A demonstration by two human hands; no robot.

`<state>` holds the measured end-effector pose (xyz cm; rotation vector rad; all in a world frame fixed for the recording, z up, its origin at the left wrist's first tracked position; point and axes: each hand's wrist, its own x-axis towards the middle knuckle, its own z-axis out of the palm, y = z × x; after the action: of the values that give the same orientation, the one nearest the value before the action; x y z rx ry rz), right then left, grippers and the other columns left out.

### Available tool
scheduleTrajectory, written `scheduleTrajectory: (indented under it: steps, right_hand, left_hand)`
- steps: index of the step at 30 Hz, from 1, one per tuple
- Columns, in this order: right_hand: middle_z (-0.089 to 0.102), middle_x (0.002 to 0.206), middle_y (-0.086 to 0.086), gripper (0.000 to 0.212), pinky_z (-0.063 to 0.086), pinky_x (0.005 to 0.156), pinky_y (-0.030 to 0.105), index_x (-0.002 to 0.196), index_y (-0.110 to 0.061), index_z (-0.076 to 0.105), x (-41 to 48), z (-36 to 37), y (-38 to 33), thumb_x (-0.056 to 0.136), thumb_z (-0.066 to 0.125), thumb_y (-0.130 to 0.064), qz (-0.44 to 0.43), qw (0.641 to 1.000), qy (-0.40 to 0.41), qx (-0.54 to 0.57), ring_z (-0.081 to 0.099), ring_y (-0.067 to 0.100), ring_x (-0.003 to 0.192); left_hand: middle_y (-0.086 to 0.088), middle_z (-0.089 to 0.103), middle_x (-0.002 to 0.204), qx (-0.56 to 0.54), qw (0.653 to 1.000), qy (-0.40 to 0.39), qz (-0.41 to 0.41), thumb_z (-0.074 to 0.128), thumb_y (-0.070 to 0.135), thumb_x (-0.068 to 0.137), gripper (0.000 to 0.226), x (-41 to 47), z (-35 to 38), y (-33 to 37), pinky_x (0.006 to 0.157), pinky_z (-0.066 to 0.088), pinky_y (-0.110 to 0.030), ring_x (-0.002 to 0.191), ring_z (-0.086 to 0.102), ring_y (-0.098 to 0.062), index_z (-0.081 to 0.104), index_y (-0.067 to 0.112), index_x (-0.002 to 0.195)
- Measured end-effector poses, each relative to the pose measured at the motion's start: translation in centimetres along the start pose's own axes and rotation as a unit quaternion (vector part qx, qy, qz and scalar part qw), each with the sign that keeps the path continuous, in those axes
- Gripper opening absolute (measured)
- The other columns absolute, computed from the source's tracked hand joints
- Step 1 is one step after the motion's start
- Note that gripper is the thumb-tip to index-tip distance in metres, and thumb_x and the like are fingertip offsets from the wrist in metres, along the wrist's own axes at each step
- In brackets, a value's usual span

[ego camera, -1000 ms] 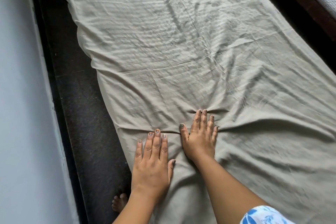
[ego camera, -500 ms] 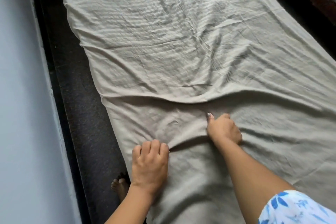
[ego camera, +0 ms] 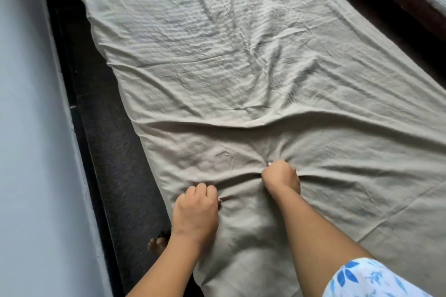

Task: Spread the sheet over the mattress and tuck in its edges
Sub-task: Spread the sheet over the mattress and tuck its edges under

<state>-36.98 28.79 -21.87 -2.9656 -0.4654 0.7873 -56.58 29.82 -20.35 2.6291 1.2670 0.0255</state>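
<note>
Wrinkled beige cotton sheet [ego camera: 217, 67] covers the mattress. Left hand [ego camera: 196, 210] and right hand [ego camera: 281, 177], both fisted, bunch its near end. Dark floor strip [ego camera: 115, 152] and grey wall [ego camera: 29, 128] left. No readable writing.

**Flat palms become fists in the cloth**

A second ago both hands lay open with fingers spread on the sheet [ego camera: 241, 60]. Now the left hand [ego camera: 196, 210] and the right hand [ego camera: 281, 177] are curled shut, each bunching fabric, with creases fanning out from the knuckles. The fold across the sheet, then at the fingertips, now lies well beyond the fists
</note>
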Motion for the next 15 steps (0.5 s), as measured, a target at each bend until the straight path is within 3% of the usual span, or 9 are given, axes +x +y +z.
scheduleTrajectory:
  steps: [2, 6, 8, 9, 11, 13, 15]
  right_hand:
    - [0.059, 0.124, 0.014, 0.032, 0.043, 0.082, 0.032, 0.116, -0.01, 0.061, -0.2, 0.0, 0.2, 0.091, 0.043, -0.02, 0.001, 1.0, 0.006, 0.009, 0.057, 0.033, 0.111]
    - [0.058, 0.126, 0.016, 0.037, 0.043, 0.085, 0.035, 0.115, -0.013, 0.059, -1.8, -0.3, 3.3, 0.09, 0.034, -0.022, 0.004, 1.0, 0.008, -0.024, 0.056, 0.034, 0.111]
    - [0.058, 0.127, 0.014, 0.039, 0.043, 0.086, 0.035, 0.117, -0.014, 0.058, -2.5, 0.0, 3.9, 0.093, 0.03, -0.025, 0.001, 0.999, 0.005, -0.043, 0.056, 0.034, 0.111]
    - [0.058, 0.127, 0.013, 0.039, 0.042, 0.085, 0.035, 0.118, -0.014, 0.058, -2.6, -0.1, 3.7, 0.093, 0.03, -0.025, 0.005, 0.999, 0.007, -0.05, 0.056, 0.033, 0.112]
    - [0.059, 0.125, 0.011, 0.04, 0.041, 0.08, 0.035, 0.118, -0.013, 0.06, -2.3, -0.6, 2.9, 0.09, 0.033, -0.024, 0.033, 0.998, 0.006, -0.057, 0.057, 0.032, 0.111]
    - [0.061, 0.122, 0.01, 0.041, 0.038, 0.074, 0.034, 0.116, -0.012, 0.062, -2.0, -1.0, 2.5, 0.086, 0.038, -0.024, 0.061, 0.996, 0.001, -0.063, 0.058, 0.031, 0.108]
    - [0.064, 0.117, 0.009, 0.039, 0.039, 0.073, 0.033, 0.112, -0.013, 0.062, -2.0, -1.2, 2.8, 0.081, 0.043, -0.026, 0.064, 0.996, 0.022, -0.062, 0.06, 0.03, 0.105]
  left_hand:
    - [-0.002, 0.05, 0.052, -0.018, 0.999, -0.01, 0.03, 0.086, 0.012, 0.047, 0.035, -0.4, -0.2, -0.1, 0.037, 0.037, -0.025, 0.041, 0.049, -0.021, 0.053, 0.014, 0.056]
    - [0.003, 0.049, 0.049, -0.058, 0.993, -0.091, 0.055, 0.084, 0.015, 0.038, 0.037, -2.5, -0.1, 0.4, 0.036, 0.034, -0.02, 0.039, 0.049, -0.017, 0.05, 0.02, 0.053]
    - [0.001, 0.058, 0.066, -0.061, 0.99, -0.118, 0.036, 0.075, 0.023, 0.059, 0.022, -2.6, -0.3, 0.5, 0.049, 0.043, -0.024, 0.058, 0.059, -0.018, 0.054, 0.021, 0.068]
    - [0.0, 0.061, 0.082, -0.043, 0.99, -0.132, 0.018, 0.061, 0.024, 0.075, 0.01, -2.5, -0.5, 0.4, 0.061, 0.045, -0.028, 0.075, 0.061, -0.02, 0.054, 0.021, 0.081]
    - [-0.001, 0.059, 0.1, -0.027, 0.987, -0.154, 0.019, 0.04, 0.022, 0.086, 0.012, -2.1, -0.3, 0.1, 0.07, 0.039, -0.033, 0.093, 0.058, -0.023, 0.049, 0.022, 0.094]
    - [-0.001, 0.058, 0.1, -0.015, 0.986, -0.16, 0.038, 0.038, 0.023, 0.085, 0.014, -1.9, -0.9, 0.1, 0.067, 0.034, -0.033, 0.092, 0.058, -0.025, 0.049, 0.022, 0.094]
    - [-0.003, 0.059, 0.087, -0.017, 0.992, -0.111, 0.062, 0.043, 0.033, 0.079, 0.016, -2.1, -1.2, 0.1, 0.062, 0.036, -0.033, 0.08, 0.058, -0.027, 0.052, 0.021, 0.084]
